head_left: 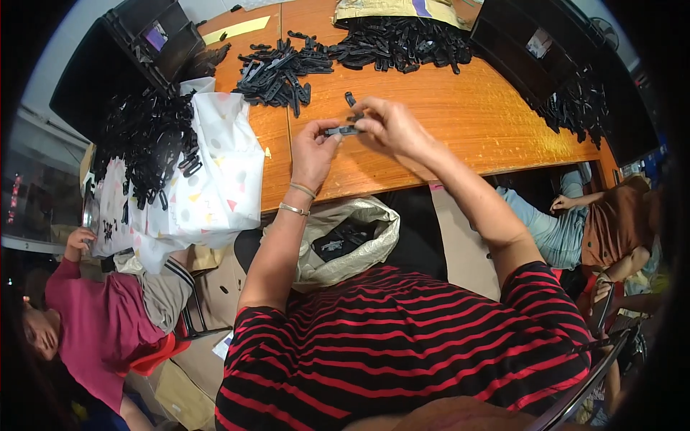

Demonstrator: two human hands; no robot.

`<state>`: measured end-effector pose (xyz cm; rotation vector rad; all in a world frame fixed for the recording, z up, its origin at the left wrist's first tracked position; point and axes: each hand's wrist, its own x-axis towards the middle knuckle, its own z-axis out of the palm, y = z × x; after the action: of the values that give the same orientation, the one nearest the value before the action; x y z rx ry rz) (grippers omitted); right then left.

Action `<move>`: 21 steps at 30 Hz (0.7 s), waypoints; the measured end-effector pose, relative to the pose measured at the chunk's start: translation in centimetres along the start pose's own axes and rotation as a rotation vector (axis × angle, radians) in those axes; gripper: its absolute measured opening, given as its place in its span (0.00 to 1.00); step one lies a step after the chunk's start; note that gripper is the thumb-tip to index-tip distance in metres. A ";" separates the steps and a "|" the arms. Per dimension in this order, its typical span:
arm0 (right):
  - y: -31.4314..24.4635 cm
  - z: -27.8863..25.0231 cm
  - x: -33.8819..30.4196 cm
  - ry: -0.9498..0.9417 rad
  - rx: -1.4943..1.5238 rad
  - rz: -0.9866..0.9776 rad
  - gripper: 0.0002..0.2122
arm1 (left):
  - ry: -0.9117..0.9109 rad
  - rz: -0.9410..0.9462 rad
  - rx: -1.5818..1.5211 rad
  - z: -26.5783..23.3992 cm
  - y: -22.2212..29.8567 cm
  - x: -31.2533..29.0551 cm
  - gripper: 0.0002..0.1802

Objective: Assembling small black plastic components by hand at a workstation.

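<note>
Over the table's near part, my left hand [313,154] is closed, its thumb and fingers pinching a slim dark grey plastic piece [342,131] shaped like a clip. My right hand [392,126] meets it from the right with bent fingers. A small black plastic part [355,117] shows at those fingertips, pressed close to the grey piece. Just beyond lies a loose black part [350,99] on the wood. Farther off are a pile of dark grey clip pieces [277,72] and a heap of black pieces [402,43]. An open woven sack [384,244] with dark pieces inside sits at my lap.
Black crates [162,36] stand at the far left, and another black bin [535,47] at the far right spills black pieces [575,108]. A patterned white plastic sheet [223,165] carries more black pieces [147,136]. People sit at left [100,323] and right [611,223].
</note>
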<state>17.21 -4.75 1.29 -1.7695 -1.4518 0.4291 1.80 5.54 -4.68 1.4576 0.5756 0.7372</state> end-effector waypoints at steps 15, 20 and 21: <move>-0.8 0.4 -2.5 0.180 -0.230 -0.314 0.12 | -0.053 -0.031 -0.375 0.9 1.6 -2.1 0.16; -1.7 0.2 -2.6 0.067 0.027 -0.083 0.12 | -0.116 0.036 -0.436 0.5 1.5 -2.6 0.16; -1.6 0.2 -2.6 0.067 0.026 -0.083 0.12 | -0.116 0.036 -0.436 0.5 1.5 -2.6 0.16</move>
<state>15.25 -7.01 1.77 -1.6803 -1.4602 0.3410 0.31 3.25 -3.37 1.0977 0.2763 0.7465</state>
